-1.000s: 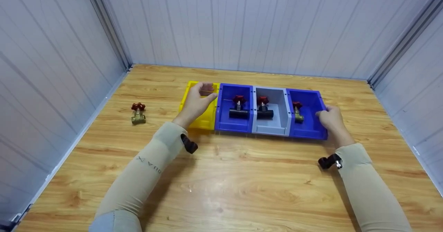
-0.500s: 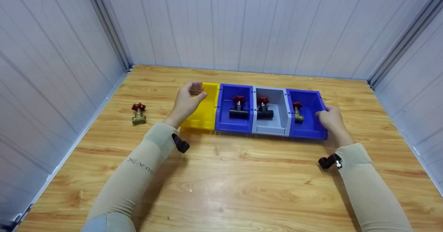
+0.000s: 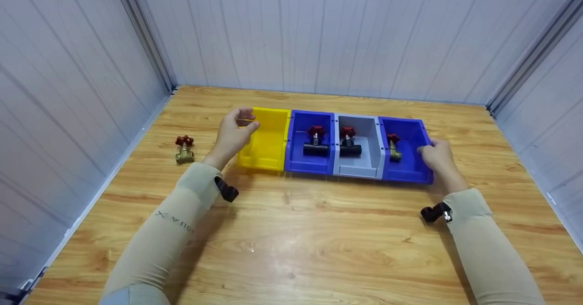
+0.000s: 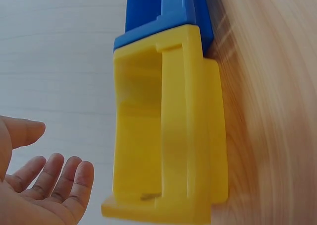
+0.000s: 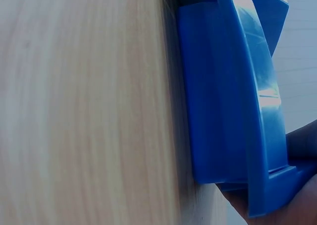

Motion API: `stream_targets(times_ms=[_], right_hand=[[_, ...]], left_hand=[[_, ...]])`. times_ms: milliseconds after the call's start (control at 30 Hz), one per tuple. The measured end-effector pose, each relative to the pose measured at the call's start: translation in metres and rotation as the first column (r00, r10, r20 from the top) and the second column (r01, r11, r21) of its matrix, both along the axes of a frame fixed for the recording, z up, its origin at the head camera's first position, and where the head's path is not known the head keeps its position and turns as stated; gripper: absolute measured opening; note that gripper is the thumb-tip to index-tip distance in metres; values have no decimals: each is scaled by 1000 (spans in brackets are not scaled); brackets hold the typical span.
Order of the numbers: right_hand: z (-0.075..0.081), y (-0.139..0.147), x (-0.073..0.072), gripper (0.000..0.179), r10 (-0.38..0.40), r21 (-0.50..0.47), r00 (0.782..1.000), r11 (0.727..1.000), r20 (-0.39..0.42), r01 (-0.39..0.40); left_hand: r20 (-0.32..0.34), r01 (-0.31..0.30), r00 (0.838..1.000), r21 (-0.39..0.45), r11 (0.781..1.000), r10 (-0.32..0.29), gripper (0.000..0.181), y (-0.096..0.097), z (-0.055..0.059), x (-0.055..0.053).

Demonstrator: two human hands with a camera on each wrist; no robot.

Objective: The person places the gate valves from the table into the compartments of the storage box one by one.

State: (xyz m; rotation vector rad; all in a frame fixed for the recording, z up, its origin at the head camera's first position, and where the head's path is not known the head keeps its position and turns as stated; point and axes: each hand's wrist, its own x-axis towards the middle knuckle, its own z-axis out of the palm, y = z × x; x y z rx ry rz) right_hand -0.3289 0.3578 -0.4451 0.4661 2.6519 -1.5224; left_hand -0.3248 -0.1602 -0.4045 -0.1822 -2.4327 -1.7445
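Note:
Four joined plastic bins stand in a row: a yellow bin (image 3: 268,148), a blue bin (image 3: 309,167), a grey bin (image 3: 358,171) and a right-end blue bin (image 3: 406,176). My left hand (image 3: 229,137) hovers by the yellow bin's left side, fingers loosely bent and holding nothing; the left wrist view shows a gap between hand and bin. At the other end my right hand (image 3: 438,159) grips the side wall of the right-end blue bin, thumb inside. Red-handled valves lie in the bins: a black valve (image 3: 315,149), another black valve (image 3: 350,150) and a brass valve (image 3: 395,155).
A separate brass valve (image 3: 185,156) with a red handwheel lies on the wooden table (image 3: 291,232), left of my left hand. White panel walls (image 3: 319,36) close off the back and both sides.
My left hand has moved left, from over the yellow bin to beside its left edge, uncovering the inside. My right hand keeps its grip, and the bins stay in place.

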Motion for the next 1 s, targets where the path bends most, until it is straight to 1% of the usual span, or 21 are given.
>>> stream_targets(times_ms=[133, 300, 500, 767, 1000], right_hand=[[0, 1, 0, 47, 2, -9, 1000, 1000, -1, -2], [0, 3, 1, 50, 14, -21, 1000, 1000, 8, -14], [2, 0, 2, 50, 10, -7, 1000, 1000, -4, -10], [0, -1, 1, 47, 11, 8, 1000, 1000, 4, -11], [2, 0, 0, 47, 9, -9, 1000, 1000, 7, -9]], left_hand=[[15, -8, 1000, -1, 1000, 8, 46, -9, 0, 2], [20, -27, 999, -5, 1000, 27, 44, -17, 0, 4], [26, -48, 998, -25, 999, 49, 45, -29, 0, 7], [38, -81, 996, -56, 995, 84, 44, -44, -5, 13], [24, -108, 994, -76, 991, 110, 45, -57, -8, 15]])
